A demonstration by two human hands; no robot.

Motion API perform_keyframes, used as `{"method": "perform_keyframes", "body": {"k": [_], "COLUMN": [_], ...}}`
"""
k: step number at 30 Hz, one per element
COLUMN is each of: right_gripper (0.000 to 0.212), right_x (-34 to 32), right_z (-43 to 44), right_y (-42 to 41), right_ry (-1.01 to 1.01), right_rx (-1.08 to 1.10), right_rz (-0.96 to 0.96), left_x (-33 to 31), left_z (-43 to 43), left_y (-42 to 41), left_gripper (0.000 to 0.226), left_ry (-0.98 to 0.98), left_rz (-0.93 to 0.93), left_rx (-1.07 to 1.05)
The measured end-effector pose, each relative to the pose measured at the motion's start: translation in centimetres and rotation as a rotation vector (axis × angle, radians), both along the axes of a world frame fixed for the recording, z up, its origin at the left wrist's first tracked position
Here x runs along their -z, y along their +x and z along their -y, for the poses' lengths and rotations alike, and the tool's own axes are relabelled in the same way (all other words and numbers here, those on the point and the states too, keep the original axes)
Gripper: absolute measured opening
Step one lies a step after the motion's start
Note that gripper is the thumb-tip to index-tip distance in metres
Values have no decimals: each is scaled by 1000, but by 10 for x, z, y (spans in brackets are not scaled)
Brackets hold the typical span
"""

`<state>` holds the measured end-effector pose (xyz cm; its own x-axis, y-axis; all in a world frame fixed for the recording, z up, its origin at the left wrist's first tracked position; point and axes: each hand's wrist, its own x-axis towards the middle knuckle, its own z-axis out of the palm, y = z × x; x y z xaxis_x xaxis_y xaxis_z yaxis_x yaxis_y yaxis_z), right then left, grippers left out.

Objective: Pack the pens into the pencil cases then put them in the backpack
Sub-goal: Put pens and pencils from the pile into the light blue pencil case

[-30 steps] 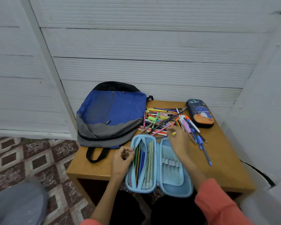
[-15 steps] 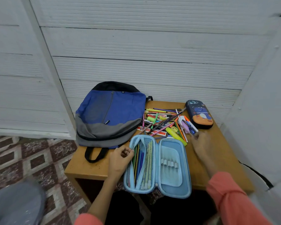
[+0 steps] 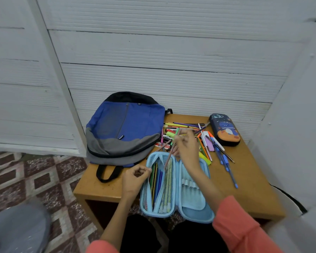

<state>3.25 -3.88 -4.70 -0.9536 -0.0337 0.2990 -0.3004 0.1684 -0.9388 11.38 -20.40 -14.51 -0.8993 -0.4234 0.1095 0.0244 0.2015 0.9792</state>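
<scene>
Room: a white panelled wall [image 3: 162, 52] is standing behind a small wooden table [image 3: 248, 179]; a patterned tile floor [image 3: 35, 179] is showing at the left.
Backpack: the blue and grey backpack [image 3: 124, 128] is lying flat on the left part of the table, with its black strap hanging toward the front edge. It looks soft and floppy, so I think the mouth will need one hand to hold it wide.
Left hand: the left hand [image 3: 133, 179] is curling its fingers on the left rim of the light blue pencil case [image 3: 190, 203] and seems to be pulling the mesh pocket apart. The wrist is coming up from below the table edge.
Open case: it is lying open like a book at the front edge, partly hanging over it. Several pens are already lying in its left half. The shell looks half-stiff and light, and it is best taken by the rim.
Held pen: a thin pinkish pen [image 3: 170, 155] is pointing steeply down, with its lower end just over the left half. It is light, stiff and smooth, so it can slip; a hold near the upper end is steering it well.
Right hand: the right hand [image 3: 188, 148] is pinching this pen between thumb and fingertips, and the forearm is crossing over the right half of the case.
Loose pens: many loose pens [image 3: 206, 143] are lying scattered behind and to the right of the hand.
Dark case: a dark pencil case [image 3: 224, 129] is lying closed near the far right corner.
</scene>
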Motion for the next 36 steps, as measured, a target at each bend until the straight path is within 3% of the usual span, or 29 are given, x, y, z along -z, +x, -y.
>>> {"method": "perform_keyframes", "body": {"k": [7, 10, 12, 16, 22, 31, 34, 36], "right_gripper": [13, 25, 32, 24, 19, 27, 25, 18], "right_x": [37, 45, 49, 47, 52, 57, 52, 42], "right_z": [32, 35, 37, 38, 41, 35, 26, 11], "right_y": [-5, -2, 1, 5, 17, 21, 15, 4], "right_ry": [508, 557, 585, 815, 960, 941, 754, 584], "right_rx": [-93, -147, -145, -146, -178, -215, -215, -85], "right_rz": [233, 313, 281, 159, 52, 30, 112, 93], "left_x": [2, 3, 3, 4, 4, 4, 4, 3], "left_z": [2, 1, 1, 2, 1, 0, 1, 1], "left_y": [-1, -2, -2, -3, -3, -3, -2, -2], "left_gripper": [14, 13, 13, 14, 16, 14, 13, 14], "left_ry": [-8, -24, -34, -49, -68, -39, -39, -41], "left_rz": [-7, -3, -3, 2, -5, 10, 10, 13], "left_rx": [18, 17, 13, 3, 3, -10, -6, -2]}}
